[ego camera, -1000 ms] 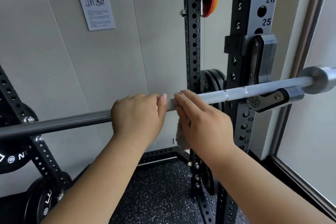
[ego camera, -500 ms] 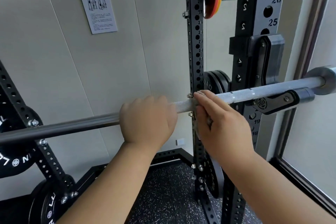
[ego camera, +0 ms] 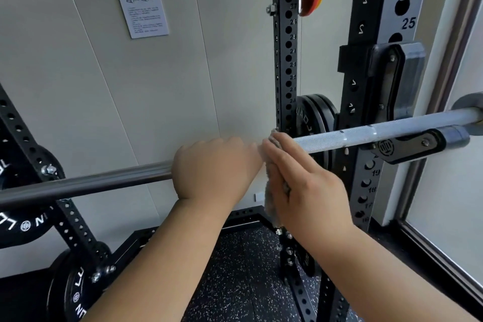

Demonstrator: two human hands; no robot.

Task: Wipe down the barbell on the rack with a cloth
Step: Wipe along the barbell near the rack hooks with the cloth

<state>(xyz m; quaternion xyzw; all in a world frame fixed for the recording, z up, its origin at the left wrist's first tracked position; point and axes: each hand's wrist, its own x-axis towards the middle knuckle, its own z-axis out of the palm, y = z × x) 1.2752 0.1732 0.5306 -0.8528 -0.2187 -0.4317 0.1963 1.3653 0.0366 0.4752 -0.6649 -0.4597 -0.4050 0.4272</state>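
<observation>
Open room: the long steel barbell [ego camera: 339, 137] spans the view, low at left and higher at right, in front of a pale panelled wall [ego camera: 156, 102]. To the right the shaft is bare up to the black J-hook [ego camera: 407, 145] on the grey numbered upright [ego camera: 366, 178]. A black perforated rear post [ego camera: 283, 60] stands just behind the hands, with black weight plates [ego camera: 316, 115] beside it. To the left the shaft is bare to the frame edge. Speckled black rubber floor [ego camera: 243, 282] lies below. Grip: left hand [ego camera: 217, 167] has its fingers curled over the shaft, gripping it. Right hand [ego camera: 308, 185], just beside it, has its fingers straight and pressed together, flat over the grey fuzzy cloth [ego camera: 270, 204] on the bar; its thumb is hidden. The cloth lies between that palm and the shaft, and its loose end hangs below the bar. Bar surface: dark and smooth left of the hands, pale knurled steel with ring marks to the right.
</observation>
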